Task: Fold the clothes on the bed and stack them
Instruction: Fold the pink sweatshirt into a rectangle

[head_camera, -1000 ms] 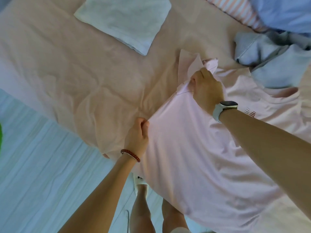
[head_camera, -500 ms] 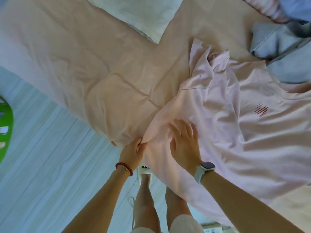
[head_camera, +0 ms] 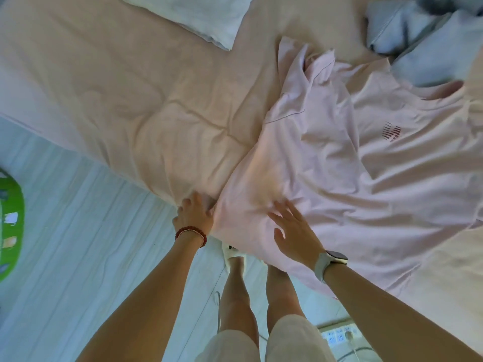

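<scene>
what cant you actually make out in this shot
Head view only:
- Left hand fingertips: buried at the pink t-shirt hem, grip unclear.
- T-shirt's far sleeve: cut off by the right edge.
- Grey clothes: crumpled, cropped at the top edge, type unclear.
- Chest logo: too small to read.

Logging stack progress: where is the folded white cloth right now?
In the head view the folded white cloth lies at the top edge, left of centre, on the peach bedsheet, apart from the pale pink T-shirt to its lower right.
</scene>
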A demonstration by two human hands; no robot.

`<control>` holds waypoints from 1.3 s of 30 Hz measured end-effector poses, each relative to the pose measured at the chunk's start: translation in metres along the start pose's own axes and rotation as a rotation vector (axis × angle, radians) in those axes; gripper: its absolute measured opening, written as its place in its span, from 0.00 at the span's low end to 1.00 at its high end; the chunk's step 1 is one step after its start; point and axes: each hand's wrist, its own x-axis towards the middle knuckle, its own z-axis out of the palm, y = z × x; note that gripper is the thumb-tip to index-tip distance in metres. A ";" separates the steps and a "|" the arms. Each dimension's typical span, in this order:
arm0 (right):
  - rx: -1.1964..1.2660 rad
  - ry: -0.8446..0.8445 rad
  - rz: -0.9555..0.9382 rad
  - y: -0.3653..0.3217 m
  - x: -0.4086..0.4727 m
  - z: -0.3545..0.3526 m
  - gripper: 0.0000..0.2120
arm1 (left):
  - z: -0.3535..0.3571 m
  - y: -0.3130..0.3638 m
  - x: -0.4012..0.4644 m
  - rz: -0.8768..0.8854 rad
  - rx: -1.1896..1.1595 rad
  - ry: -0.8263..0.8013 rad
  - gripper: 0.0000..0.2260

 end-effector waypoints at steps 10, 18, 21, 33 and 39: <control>0.491 0.252 0.350 0.038 -0.057 -0.035 0.19 | -0.002 0.105 -0.047 0.500 0.047 0.176 0.18; 0.755 0.653 0.736 0.167 -0.129 -0.087 0.19 | 0.006 0.256 -0.070 0.789 0.112 0.063 0.16; 0.874 0.792 0.870 0.227 -0.146 -0.100 0.18 | 0.025 0.319 -0.075 0.863 0.169 0.009 0.14; 1.443 0.722 0.880 0.404 -0.091 -0.142 0.11 | 0.143 0.535 -0.061 1.018 0.320 0.056 0.17; 1.565 1.006 0.787 0.433 -0.128 -0.141 0.10 | 0.169 0.584 -0.050 1.040 0.540 0.109 0.22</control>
